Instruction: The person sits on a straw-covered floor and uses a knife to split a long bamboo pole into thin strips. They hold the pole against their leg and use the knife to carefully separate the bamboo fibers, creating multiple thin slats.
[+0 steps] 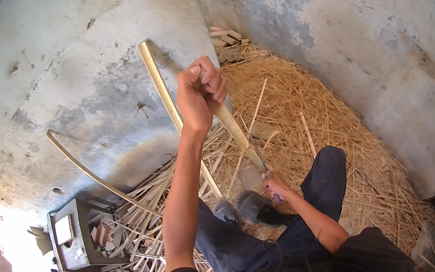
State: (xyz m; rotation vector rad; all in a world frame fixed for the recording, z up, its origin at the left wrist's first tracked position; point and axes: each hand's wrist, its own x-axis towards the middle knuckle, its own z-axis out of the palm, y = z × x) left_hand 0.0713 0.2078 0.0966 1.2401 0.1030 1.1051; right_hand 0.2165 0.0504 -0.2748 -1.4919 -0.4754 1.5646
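My left hand (200, 92), raised in the middle of the view, is closed in a fist round the upper part of a bamboo strip (233, 126). From the fist the strip slants down toward my feet. Lower down, my right hand (276, 184) grips the handle of a knife (259, 158). The narrow blade points up and lies against the strip's lower end; how deep it sits in the bamboo I cannot tell. Behind my left forearm a second, longer bamboo strip (160, 82) leans on the wall, its foot near my shoe.
A curved strip (86, 171) leans at the left. Split strips (150, 269) lie piled beside a tipped box-like cabinet (81, 237) holding rubble. Fine shavings (292, 101) cover the floor on the right. Bricks (228, 39) sit in the corner between two worn walls (375, 54). My dark shoes (260, 209) stand close below the blade.
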